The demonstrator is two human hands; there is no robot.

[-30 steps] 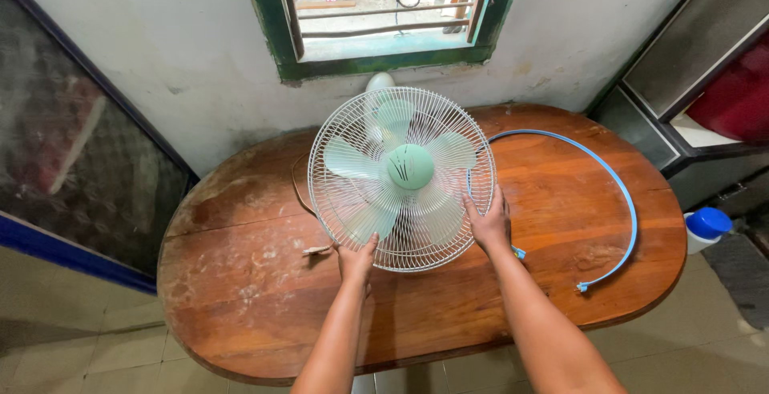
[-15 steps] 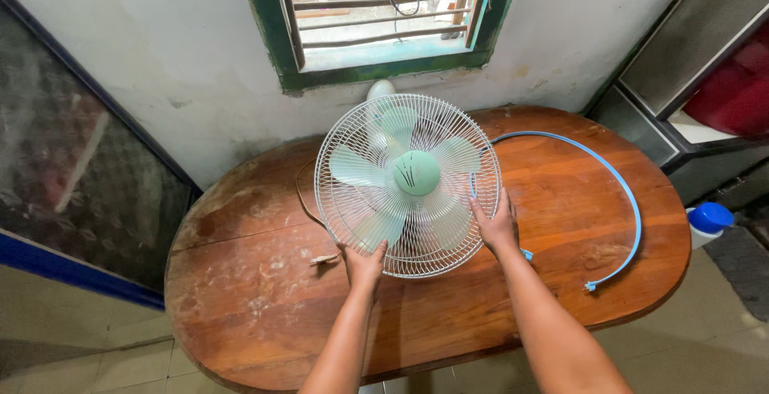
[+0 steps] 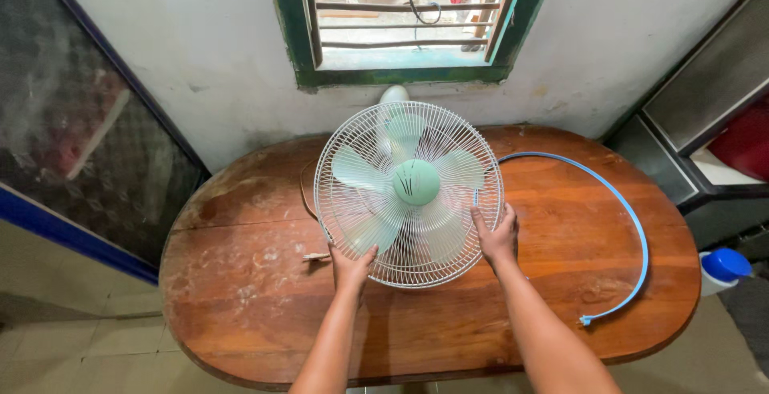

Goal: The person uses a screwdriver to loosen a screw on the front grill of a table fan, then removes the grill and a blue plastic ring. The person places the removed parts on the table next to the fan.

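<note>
Left hand (image 3: 350, 266) gripped the fan guard's (image 3: 364, 142) lower-left rim; right hand (image 3: 498, 238) clasped its lower-right rim. Fan stood mid-counter (image 3: 240, 298), green blades (image 3: 356, 171) behind the wire. Compared with a second before, both grips were unchanged, guard barely shifted. Blue rim band (image 3: 633, 226) lay loose alongside.

At twelve o'clock we see a green-framed barred window (image 3: 408, 18); at four o'clock, off the table, a white bottle with a blue cap (image 3: 723, 269) stands on the floor.
</note>
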